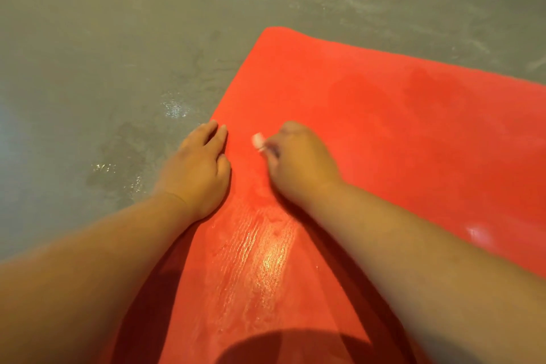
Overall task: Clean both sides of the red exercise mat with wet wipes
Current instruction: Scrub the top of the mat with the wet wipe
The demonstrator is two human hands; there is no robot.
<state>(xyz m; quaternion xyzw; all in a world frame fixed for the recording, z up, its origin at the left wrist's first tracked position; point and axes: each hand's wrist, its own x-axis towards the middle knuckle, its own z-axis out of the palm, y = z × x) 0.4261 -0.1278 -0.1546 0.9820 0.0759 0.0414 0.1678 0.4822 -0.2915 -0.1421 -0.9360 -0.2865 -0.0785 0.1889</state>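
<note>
The red exercise mat (384, 115) lies flat on the floor and runs from the bottom of the view to the upper right. My left hand (198, 168) rests palm down on the mat's left edge, fingers straight. My right hand (298, 159) is curled into a fist on the mat and grips a small white wet wipe (258, 140), of which only a bit sticks out at the thumb side. A wet, shiny streak (260, 257) shows on the mat between my forearms.
Grey concrete floor (103, 53) surrounds the mat on the left and at the back, with damp patches (124, 156) just left of my left hand. The mat's far corner (270, 29) lies at upper centre.
</note>
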